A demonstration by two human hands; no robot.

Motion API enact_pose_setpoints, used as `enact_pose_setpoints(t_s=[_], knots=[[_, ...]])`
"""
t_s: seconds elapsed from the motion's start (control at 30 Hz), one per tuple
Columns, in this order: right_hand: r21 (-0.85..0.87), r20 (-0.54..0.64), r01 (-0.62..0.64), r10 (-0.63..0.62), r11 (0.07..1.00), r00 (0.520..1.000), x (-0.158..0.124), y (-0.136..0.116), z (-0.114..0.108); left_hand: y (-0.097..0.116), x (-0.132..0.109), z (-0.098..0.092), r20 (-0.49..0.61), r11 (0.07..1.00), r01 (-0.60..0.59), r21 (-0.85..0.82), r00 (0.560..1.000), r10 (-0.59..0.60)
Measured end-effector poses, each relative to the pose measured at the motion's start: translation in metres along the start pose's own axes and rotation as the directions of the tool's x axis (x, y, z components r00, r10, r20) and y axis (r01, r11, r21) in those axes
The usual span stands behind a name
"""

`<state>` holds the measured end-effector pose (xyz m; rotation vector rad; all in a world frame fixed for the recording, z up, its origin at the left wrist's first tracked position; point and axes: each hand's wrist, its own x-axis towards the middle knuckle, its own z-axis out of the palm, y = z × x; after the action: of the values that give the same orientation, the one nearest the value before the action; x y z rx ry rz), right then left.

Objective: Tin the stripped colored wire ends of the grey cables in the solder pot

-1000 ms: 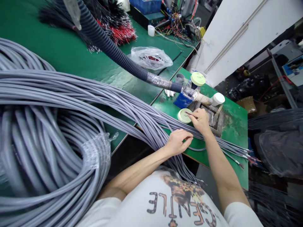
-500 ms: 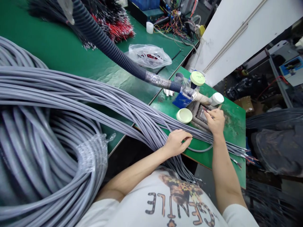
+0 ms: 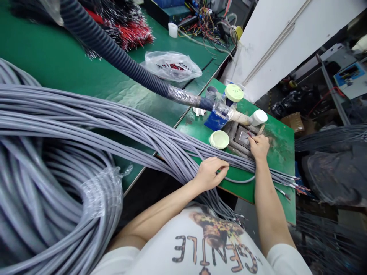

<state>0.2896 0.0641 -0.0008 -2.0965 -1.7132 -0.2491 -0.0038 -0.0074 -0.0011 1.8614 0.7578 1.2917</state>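
Observation:
My left hand (image 3: pixel 210 173) is closed on one grey cable (image 3: pixel 239 180) that loops off the thick bundle of grey cables (image 3: pixel 114 122) lying over the green bench. My right hand (image 3: pixel 259 147) pinches that cable's stripped end, its thin wires reaching over a small metal pot (image 3: pixel 243 137) sunk in the little green table (image 3: pixel 275 152). A dark corrugated hose (image 3: pixel 120 57) ends just above the pot at a taped nozzle (image 3: pixel 229 112).
A pale round lid (image 3: pixel 219 139) lies left of the pot, another (image 3: pixel 234 92) and a white cap (image 3: pixel 259 117) behind it. A clear bag (image 3: pixel 171 65), red and black wire bundles (image 3: pixel 126 26) and loose wiring sit farther back. Stripped cable ends (image 3: pixel 295 183) hang off the right.
My right hand has carried the wire end from the pale lid rightward to the metal pot. My left hand has stayed on the cable. The view has shifted slightly.

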Motion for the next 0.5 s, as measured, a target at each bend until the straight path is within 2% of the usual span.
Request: enact_pose_setpoints(t_s=[0.5], knots=[[-0.053, 0.078, -0.024, 0.028, 0.998, 0.997, -0.0001, -0.0097, -0.0022, -0.0005, -0.0005, 0.0001, 0.008, 1.000, 0.002, -0.010, 1.000, -0.002]])
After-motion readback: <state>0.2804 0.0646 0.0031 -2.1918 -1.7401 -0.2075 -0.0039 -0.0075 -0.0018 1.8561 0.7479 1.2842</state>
